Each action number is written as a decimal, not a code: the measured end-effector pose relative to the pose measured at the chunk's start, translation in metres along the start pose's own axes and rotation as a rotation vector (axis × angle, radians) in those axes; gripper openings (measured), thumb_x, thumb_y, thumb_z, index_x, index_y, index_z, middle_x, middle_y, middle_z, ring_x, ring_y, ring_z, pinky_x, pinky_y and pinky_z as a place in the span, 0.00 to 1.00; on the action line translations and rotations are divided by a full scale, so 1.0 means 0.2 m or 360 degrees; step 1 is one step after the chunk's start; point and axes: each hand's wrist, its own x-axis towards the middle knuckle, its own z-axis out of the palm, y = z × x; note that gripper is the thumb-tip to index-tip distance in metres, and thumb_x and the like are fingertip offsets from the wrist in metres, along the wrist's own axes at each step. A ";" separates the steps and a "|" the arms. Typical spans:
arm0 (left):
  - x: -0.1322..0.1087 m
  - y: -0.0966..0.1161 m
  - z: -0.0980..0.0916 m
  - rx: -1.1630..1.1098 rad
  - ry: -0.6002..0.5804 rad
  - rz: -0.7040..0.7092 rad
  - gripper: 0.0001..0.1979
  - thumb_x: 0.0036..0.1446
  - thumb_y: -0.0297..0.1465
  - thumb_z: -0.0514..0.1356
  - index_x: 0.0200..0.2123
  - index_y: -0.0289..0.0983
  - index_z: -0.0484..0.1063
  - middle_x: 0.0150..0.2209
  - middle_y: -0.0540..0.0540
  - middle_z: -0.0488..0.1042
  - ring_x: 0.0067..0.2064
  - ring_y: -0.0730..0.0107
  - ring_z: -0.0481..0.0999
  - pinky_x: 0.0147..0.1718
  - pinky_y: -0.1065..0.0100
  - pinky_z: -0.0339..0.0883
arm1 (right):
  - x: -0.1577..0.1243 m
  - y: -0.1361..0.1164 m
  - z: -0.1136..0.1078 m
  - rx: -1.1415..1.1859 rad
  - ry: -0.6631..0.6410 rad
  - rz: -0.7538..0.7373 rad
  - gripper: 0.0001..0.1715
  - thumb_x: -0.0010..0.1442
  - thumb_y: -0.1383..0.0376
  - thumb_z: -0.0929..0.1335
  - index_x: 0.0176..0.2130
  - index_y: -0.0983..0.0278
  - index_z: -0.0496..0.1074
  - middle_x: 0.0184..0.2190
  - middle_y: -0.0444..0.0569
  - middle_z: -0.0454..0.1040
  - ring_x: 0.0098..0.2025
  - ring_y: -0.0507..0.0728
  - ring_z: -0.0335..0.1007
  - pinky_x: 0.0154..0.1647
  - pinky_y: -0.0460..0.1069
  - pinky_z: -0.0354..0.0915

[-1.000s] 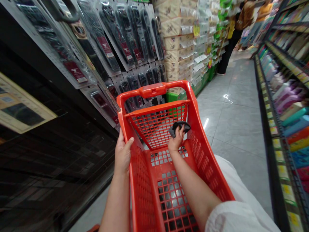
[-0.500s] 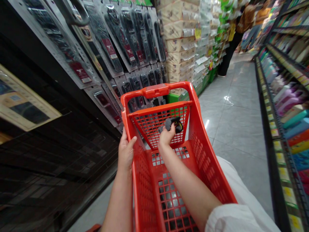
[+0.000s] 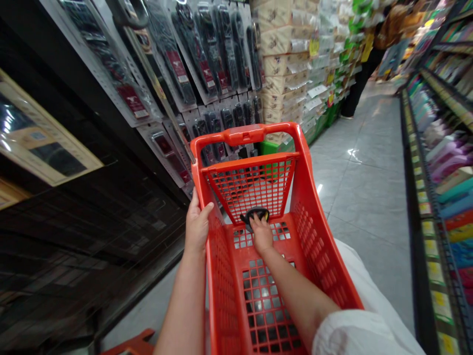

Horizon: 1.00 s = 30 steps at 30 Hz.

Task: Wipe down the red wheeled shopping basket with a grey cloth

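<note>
"Left hand (image 3: 197,228), what entry?"
"One, clasping the left rim of a red basket (image 3: 216,281); thumb laid over it, other fingers mostly hidden outside."
"Right hand (image 3: 262,236)?"
"One, fingers slightly spread against a dark item (image 3: 247,217); whether pinching, I can't tell."
"Item's place?"
"Far end of the basket, low, by the mesh flap (image 3: 251,161)."

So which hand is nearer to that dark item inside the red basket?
The right. The right hand reaches into the red basket, its fingers touching the dark item. The left hand holds the basket's left rim, apart from the item.
</note>
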 end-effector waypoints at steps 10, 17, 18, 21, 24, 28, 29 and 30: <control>-0.03 -0.01 -0.01 -0.0061 0.0057 -0.0015 0.40 0.45 0.21 0.59 0.64 0.41 0.58 0.62 0.49 0.65 0.62 0.61 0.64 0.62 0.61 0.56 | 0.01 -0.10 -0.23 0.0025 0.0323 -0.0226 0.37 0.55 0.73 0.61 0.61 0.50 0.63 0.63 0.44 0.58 0.60 0.62 0.51 0.59 0.55 0.52; -0.03 -0.01 -0.01 -0.0049 0.0144 0.0020 0.40 0.45 0.19 0.57 0.64 0.40 0.58 0.62 0.49 0.66 0.63 0.63 0.63 0.63 0.64 0.55 | -0.06 -0.22 -0.04 -0.0156 -0.0269 -0.0094 0.27 0.60 0.72 0.59 0.54 0.54 0.70 0.53 0.52 0.68 0.52 0.62 0.60 0.48 0.55 0.59; -0.03 -0.01 -0.01 -0.0029 0.0144 0.0040 0.40 0.44 0.19 0.56 0.64 0.39 0.58 0.61 0.49 0.66 0.63 0.63 0.63 0.63 0.63 0.54 | -0.06 -0.26 -0.01 -0.0144 -0.0311 -0.0159 0.27 0.61 0.72 0.58 0.56 0.55 0.68 0.54 0.52 0.67 0.53 0.62 0.60 0.48 0.55 0.60; -0.04 -0.01 -0.01 0.0039 0.0158 0.0097 0.40 0.44 0.18 0.56 0.63 0.39 0.60 0.61 0.50 0.66 0.64 0.62 0.62 0.64 0.62 0.52 | -0.05 -0.33 0.02 -0.0090 -0.0479 -0.0447 0.31 0.61 0.72 0.58 0.60 0.55 0.62 0.61 0.49 0.63 0.57 0.61 0.58 0.50 0.54 0.59; -0.04 -0.01 -0.02 0.0061 0.0200 0.0102 0.41 0.43 0.17 0.55 0.64 0.39 0.59 0.62 0.50 0.65 0.64 0.61 0.60 0.64 0.61 0.52 | -0.04 -0.24 -0.04 -0.0128 -0.0526 -0.0520 0.32 0.58 0.72 0.60 0.60 0.55 0.63 0.61 0.48 0.63 0.59 0.61 0.56 0.54 0.56 0.57; -0.04 -0.03 -0.02 0.0033 0.0218 0.0111 0.42 0.42 0.17 0.55 0.64 0.39 0.60 0.62 0.49 0.65 0.64 0.59 0.60 0.63 0.61 0.54 | -0.07 0.07 -0.17 -0.0200 -0.0299 -0.0286 0.27 0.56 0.73 0.61 0.55 0.62 0.69 0.53 0.55 0.71 0.60 0.64 0.55 0.56 0.60 0.53; -0.04 -0.03 -0.02 0.0023 0.0216 0.0116 0.42 0.42 0.16 0.55 0.63 0.39 0.60 0.62 0.49 0.65 0.64 0.58 0.61 0.63 0.61 0.54 | -0.08 0.13 -0.19 -0.0185 -0.0231 -0.0159 0.25 0.57 0.74 0.60 0.53 0.65 0.70 0.51 0.57 0.72 0.60 0.65 0.55 0.57 0.60 0.52; -0.04 -0.03 -0.01 0.0013 0.0213 0.0119 0.42 0.42 0.16 0.55 0.63 0.38 0.60 0.62 0.49 0.65 0.64 0.58 0.61 0.63 0.61 0.54 | -0.09 0.17 -0.20 -0.0163 -0.0174 -0.0032 0.24 0.58 0.75 0.59 0.52 0.67 0.71 0.50 0.60 0.72 0.59 0.65 0.55 0.57 0.61 0.52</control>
